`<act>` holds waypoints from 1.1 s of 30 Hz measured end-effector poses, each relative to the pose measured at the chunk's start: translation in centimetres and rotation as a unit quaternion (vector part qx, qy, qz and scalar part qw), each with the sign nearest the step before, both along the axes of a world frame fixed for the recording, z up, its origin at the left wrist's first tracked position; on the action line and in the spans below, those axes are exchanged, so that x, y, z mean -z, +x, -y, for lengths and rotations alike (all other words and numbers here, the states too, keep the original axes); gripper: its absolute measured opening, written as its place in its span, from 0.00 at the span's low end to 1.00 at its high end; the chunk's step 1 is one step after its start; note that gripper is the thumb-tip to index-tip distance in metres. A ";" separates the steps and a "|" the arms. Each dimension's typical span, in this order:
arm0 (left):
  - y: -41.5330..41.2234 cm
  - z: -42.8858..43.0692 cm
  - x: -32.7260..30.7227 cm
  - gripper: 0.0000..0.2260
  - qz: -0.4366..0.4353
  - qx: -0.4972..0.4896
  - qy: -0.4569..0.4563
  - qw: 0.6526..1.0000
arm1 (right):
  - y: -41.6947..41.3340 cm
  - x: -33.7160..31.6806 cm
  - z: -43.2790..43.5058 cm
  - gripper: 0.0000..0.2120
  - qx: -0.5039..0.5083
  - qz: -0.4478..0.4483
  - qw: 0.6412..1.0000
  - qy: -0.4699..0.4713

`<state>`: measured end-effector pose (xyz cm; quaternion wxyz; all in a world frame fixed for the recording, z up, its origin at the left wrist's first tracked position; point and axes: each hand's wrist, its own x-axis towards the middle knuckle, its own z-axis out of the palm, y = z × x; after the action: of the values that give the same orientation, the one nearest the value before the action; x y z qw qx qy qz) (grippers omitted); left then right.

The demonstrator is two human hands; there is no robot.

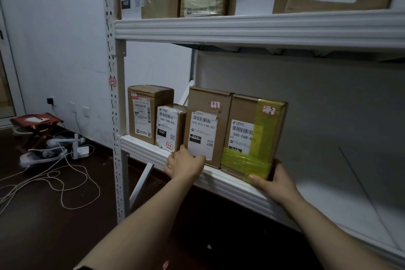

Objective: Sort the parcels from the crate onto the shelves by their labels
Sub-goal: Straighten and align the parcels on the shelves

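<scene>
Several brown cardboard parcels stand in a row on the left end of the white lower shelf (241,188). The rightmost parcel (243,114) has yellow-green tape and a red tag reading 3-3-4. My right hand (272,182) grips its lower right corner, thumb on the taped front. My left hand (184,164) touches the bottom front edge of the neighbouring parcel (205,103), tagged 3-3-3. Further left stand a small parcel (169,127) and a taller one (143,114). The crate is out of view.
The upper shelf (252,28) carries several larger boxes with white labels. The lower shelf's right part is bare white board. A perforated upright post (114,116) bounds the rack on the left. Cables, white devices (54,151) and a small red stool (36,120) lie on the dark floor.
</scene>
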<state>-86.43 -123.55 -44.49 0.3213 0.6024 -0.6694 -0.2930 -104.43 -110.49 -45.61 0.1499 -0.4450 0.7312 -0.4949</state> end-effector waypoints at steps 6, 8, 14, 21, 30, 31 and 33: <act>0.2 0.3 0.0 0.26 0.010 0.004 0.007 1.000 | 0.3 0.0 0.3 0.35 0.004 0.007 1.000 0.007; 0.0 0.0 -0.1 0.27 0.019 0.002 0.006 1.000 | 0.5 0.0 0.4 0.35 0.003 0.008 1.000 0.009; -0.1 -0.2 -0.1 0.31 0.016 -0.001 -0.001 1.000 | 0.5 0.2 0.9 0.36 -0.004 0.010 1.000 0.020; -0.3 -1.3 -0.2 0.33 0.020 -0.012 -0.026 0.999 | 0.8 0.0 1.0 0.37 -0.024 0.001 0.999 0.031; -3.1 -8.4 -2.3 0.31 -0.015 0.080 -0.267 0.960 | 0.6 -1.0 -1.9 0.51 0.030 -0.036 0.998 0.033; -3.8 -9.3 -2.5 0.29 -0.019 0.111 -0.308 0.945 | 0.4 -1.4 -3.0 0.45 0.045 -0.055 0.997 0.000; -6.0 -11.1 -2.7 0.26 -0.041 0.161 -0.398 0.902 | -0.4 -3.0 -5.6 0.35 0.085 -0.098 0.989 -0.070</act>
<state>-92.45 -112.42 -41.76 0.5098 0.2956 -0.8045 -0.0747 -104.79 -104.85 -42.58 0.0037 -0.4368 0.7410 -0.5100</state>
